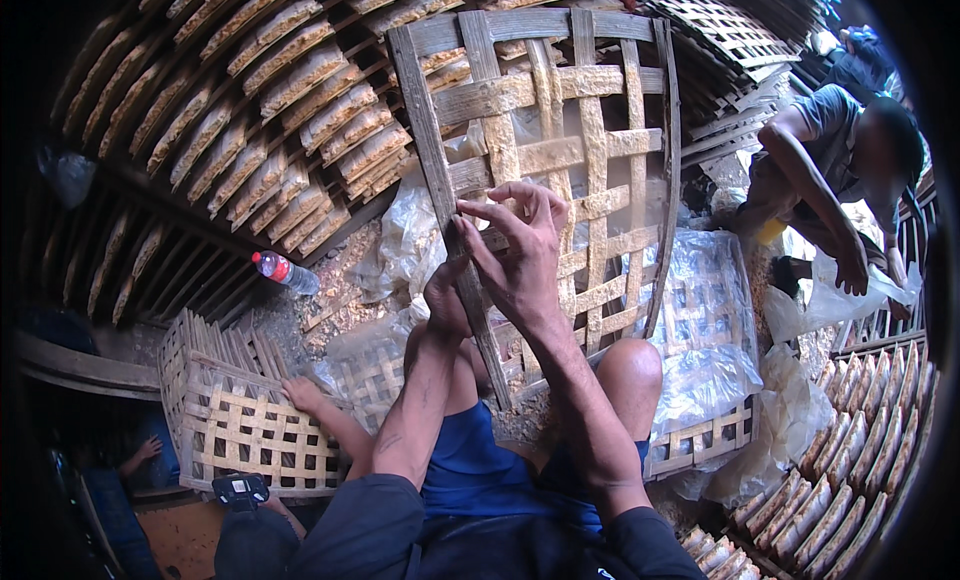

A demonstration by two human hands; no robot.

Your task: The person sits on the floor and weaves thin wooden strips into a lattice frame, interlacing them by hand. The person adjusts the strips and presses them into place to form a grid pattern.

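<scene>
A woven bamboo tray (548, 158) with a wooden frame stands tilted up in front of me, pale crumbs crusted on its slats. My left hand (447, 298) is closed round the lower part of its left side bar. Higher on the same bar, my right hand (525, 245) has thumb and forefinger brought together in a pinch at the edge, the other fingers curled. Anything between those fingertips is too small to make out. Behind and right of the tray, clear plastic sheeting (705, 385) covers another woven tray (700, 445).
Racks of pale crusted slabs (300, 80) fill the upper left; more slabs (820, 480) stand lower right. A red-capped bottle (287, 272) lies on the littered floor. Stacked woven trays (260, 425) are at left, another person's hand (303, 393) touching them. A person (815, 160) crouches at right.
</scene>
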